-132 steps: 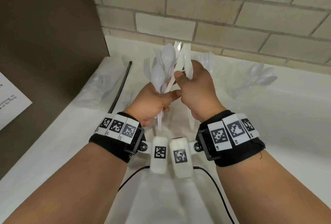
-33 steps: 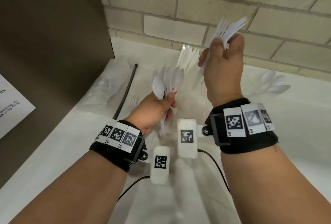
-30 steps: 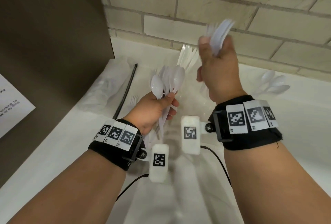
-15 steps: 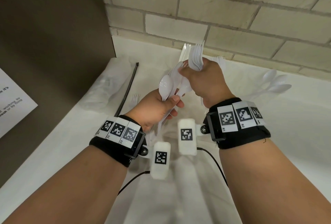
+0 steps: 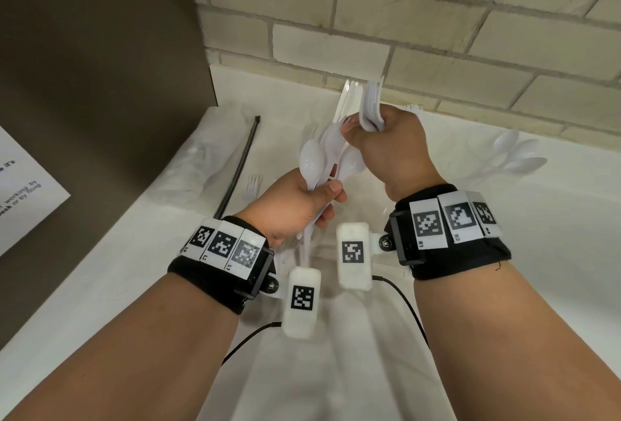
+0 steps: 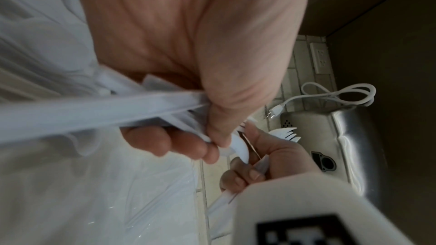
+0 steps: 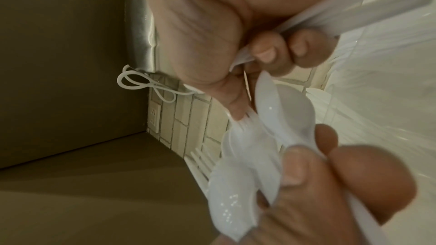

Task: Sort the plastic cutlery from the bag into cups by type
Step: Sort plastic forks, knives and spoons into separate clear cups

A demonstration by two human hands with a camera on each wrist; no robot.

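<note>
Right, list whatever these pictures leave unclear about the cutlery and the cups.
- Cups: clear plastic against the white counter in the head view; the spoons at the right stand in something whose rim barely shows.
- Count in the left hand: its spoons overlap and the fingers cover the handles.
- Forks in the right hand: stacked edge-on, no count possible.
- Bag: blurred in the left wrist view, contents hidden.

Both forearms extend forward, wrists banded. The left hand (image 5: 295,205) is raised with fingers and thumb curled closed. The right hand (image 5: 386,148) sits higher, just beside it, fingers likewise curled closed.
</note>
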